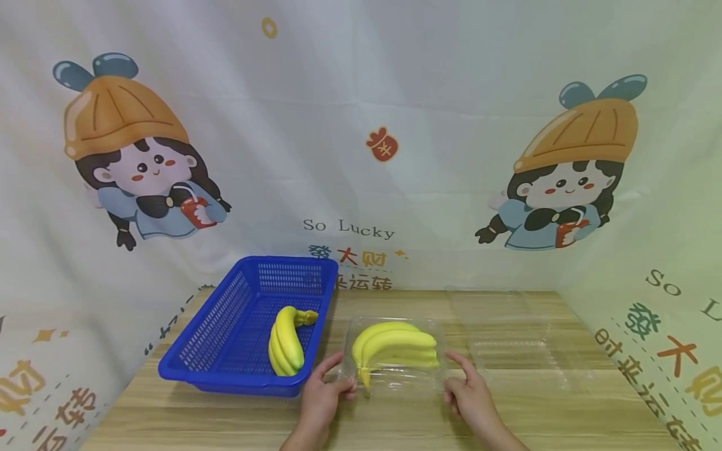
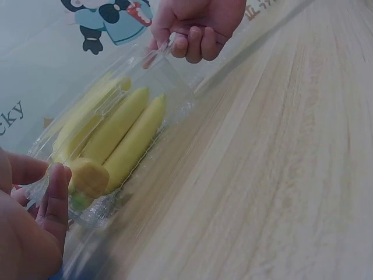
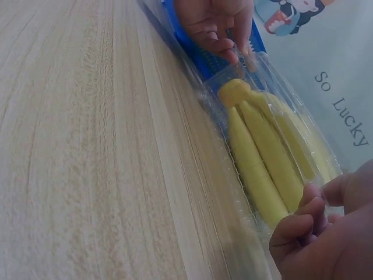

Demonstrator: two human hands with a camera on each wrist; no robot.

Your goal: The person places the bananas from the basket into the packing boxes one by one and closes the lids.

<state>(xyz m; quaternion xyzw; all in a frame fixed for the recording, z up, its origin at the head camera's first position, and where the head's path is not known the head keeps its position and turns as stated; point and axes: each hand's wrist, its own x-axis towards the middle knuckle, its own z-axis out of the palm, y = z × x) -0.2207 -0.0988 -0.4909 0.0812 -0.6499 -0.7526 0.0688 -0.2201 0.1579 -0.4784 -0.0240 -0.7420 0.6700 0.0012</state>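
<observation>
A clear plastic box (image 1: 400, 381) with a bunch of yellow bananas (image 1: 397, 341) inside stands at the front middle of the wooden table. Clear plastic also covers the bananas in both wrist views. At the box's left end, beside the banana stem (image 2: 88, 178), my left hand (image 1: 323, 394) pinches the edge between thumb and fingers. My right hand (image 1: 472, 396) grips the opposite end, its thumb and forefinger on the rim and the other fingers curled, as the left wrist view shows.
Left of the box is a blue slatted basket (image 1: 242, 387), holding another bunch of bananas (image 1: 286, 344) along its right side. More clear plastic packaging (image 1: 510, 351) lies on the right of the table (image 1: 598, 401). A printed cloth (image 1: 440, 207) hangs behind and at both sides.
</observation>
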